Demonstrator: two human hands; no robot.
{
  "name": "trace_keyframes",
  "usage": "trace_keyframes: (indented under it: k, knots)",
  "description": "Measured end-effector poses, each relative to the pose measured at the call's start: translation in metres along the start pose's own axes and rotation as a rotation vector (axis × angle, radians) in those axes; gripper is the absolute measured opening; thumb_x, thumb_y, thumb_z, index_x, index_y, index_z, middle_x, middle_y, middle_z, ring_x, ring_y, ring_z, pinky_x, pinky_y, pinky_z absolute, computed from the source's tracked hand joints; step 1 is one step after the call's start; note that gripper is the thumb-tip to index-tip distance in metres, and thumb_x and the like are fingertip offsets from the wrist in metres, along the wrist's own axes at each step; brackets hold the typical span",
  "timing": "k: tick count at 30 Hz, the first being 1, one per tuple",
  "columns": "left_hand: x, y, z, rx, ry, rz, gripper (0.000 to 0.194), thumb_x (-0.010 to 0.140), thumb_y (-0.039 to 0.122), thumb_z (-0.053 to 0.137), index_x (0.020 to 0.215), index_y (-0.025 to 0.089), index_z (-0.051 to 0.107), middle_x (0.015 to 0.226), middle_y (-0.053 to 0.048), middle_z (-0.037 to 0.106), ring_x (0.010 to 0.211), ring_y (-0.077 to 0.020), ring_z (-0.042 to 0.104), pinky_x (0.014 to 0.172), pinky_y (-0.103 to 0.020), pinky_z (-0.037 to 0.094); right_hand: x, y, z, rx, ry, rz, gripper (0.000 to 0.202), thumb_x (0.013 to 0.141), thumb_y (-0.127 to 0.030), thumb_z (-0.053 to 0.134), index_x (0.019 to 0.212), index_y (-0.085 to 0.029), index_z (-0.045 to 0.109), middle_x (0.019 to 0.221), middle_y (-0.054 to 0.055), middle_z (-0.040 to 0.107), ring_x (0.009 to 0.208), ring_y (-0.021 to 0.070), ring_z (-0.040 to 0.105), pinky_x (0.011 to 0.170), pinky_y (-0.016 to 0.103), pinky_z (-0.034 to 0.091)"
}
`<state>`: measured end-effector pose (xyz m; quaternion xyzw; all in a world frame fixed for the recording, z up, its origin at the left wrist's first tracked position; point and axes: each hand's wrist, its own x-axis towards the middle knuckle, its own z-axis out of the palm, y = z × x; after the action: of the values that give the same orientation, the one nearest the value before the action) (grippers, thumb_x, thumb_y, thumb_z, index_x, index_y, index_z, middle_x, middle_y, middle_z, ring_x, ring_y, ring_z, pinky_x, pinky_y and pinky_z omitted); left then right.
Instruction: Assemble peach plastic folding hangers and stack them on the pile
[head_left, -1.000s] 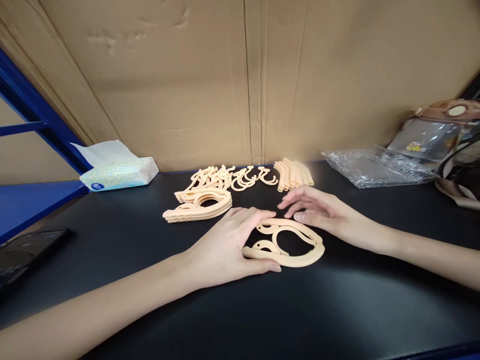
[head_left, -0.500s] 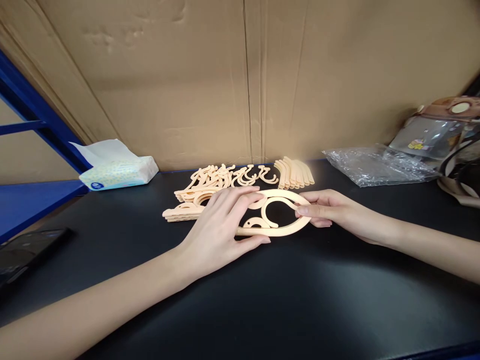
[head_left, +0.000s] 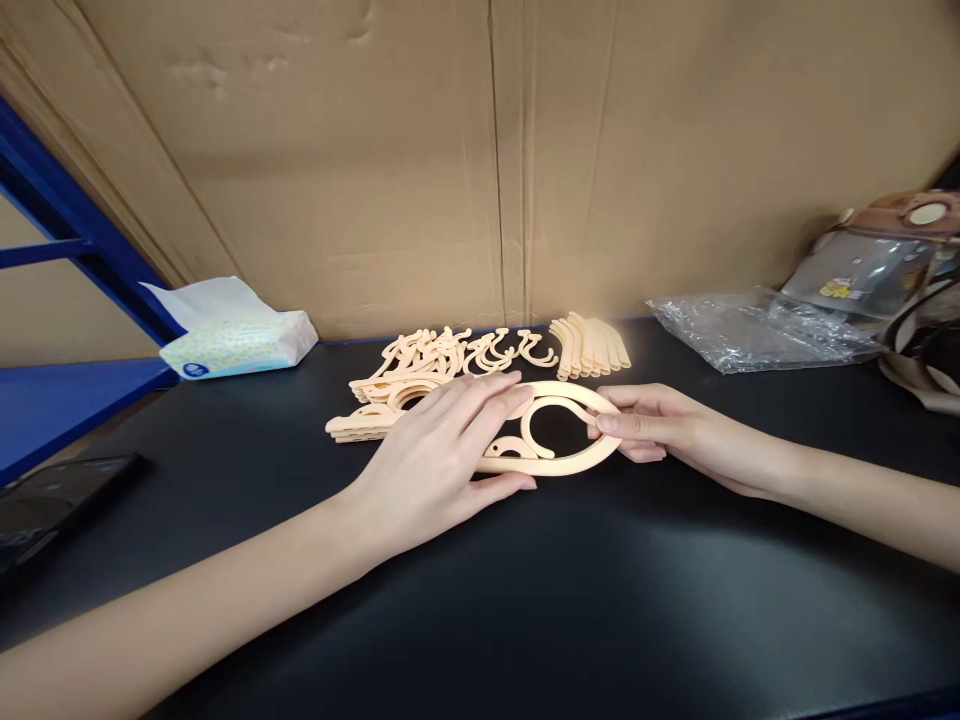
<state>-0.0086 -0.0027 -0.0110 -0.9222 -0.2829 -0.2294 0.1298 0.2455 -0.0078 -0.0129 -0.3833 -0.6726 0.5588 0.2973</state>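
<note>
One cream frame (head_left: 574,465) is held mid-scene, my left hand (head_left: 442,450) gripping its left end and my right hand (head_left: 679,425) pinching its right, while a frame stack (head_left: 358,427) to the left looks assembled and far hooks (head_left: 427,353) and curved tubes (head_left: 589,350) lie loose, apparently unused.

free tabletop (head_left: 600,600) before the held frame (head_left: 559,467); stack (head_left: 364,425), hooks (head_left: 431,352) and tubes (head_left: 589,347) block behind.

L hand (head_left: 442,450) cups palm-down w/ R hand (head_left: 664,425) pinching
</note>
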Motion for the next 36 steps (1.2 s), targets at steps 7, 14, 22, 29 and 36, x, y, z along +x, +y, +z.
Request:
trace_keyframes:
  k: [7,14,22,29,36]
  knots:
    - [-0.001,0.001,-0.003,0.006,0.008,0.023,0.061,0.085,0.043,0.062,0.133,0.013,0.038,0.136,-0.012,0.047,0.125,-0.0238,0.045,0.104,-0.035,0.039,-0.002,0.000,-0.001,0.024,-0.002,0.022,0.026,0.089,-0.040,0.057,0.085,-0.014,0.060,0.068,-0.004,0.029,0.057,0.0077,0.020,0.050,0.026,0.016]
    - [0.000,0.004,-0.004,0.035,-0.040,0.023,0.052,0.085,0.035,0.061,0.129,0.015,0.042,0.135,-0.011,0.048,0.119,-0.0251,0.050,0.099,-0.037,0.042,0.000,-0.002,0.002,-0.019,-0.010,0.010,0.029,0.087,-0.043,0.058,0.084,-0.015,0.059,0.067,-0.004,0.032,0.056,0.0076,0.024,0.049,0.024,0.017]
    - [0.015,-0.019,-0.030,-0.101,-0.103,-0.201,0.062,0.077,0.046,0.064,0.130,0.024,0.042,0.129,-0.005,0.051,0.110,-0.0239,0.055,0.088,-0.033,0.048,0.004,0.001,-0.005,-0.099,0.156,-0.024,0.041,0.093,-0.053,0.042,0.083,-0.015,0.055,0.056,-0.004,0.038,0.051,0.0081,0.028,0.048,0.024,0.022]
    - [0.020,-0.077,-0.068,-0.126,-0.428,-0.441,0.066,0.072,0.061,0.062,0.128,0.031,0.046,0.129,-0.002,0.052,0.111,-0.0275,0.053,0.091,-0.039,0.044,0.008,0.006,-0.011,-0.274,0.128,-0.016,0.036,0.082,-0.042,0.063,0.064,-0.017,0.045,0.058,-0.005,0.039,0.055,0.0076,0.034,0.052,0.023,0.027]
    - [0.012,-0.099,-0.073,-0.135,-0.687,-0.495,0.068,0.074,0.057,0.059,0.133,0.030,0.039,0.138,0.000,0.043,0.120,-0.0242,0.047,0.095,-0.029,0.040,0.005,0.007,-0.010,-0.389,0.057,-0.032,0.040,0.084,-0.042,0.059,0.060,-0.017,0.038,0.057,-0.006,0.031,0.053,0.0072,0.027,0.050,0.024,0.021]
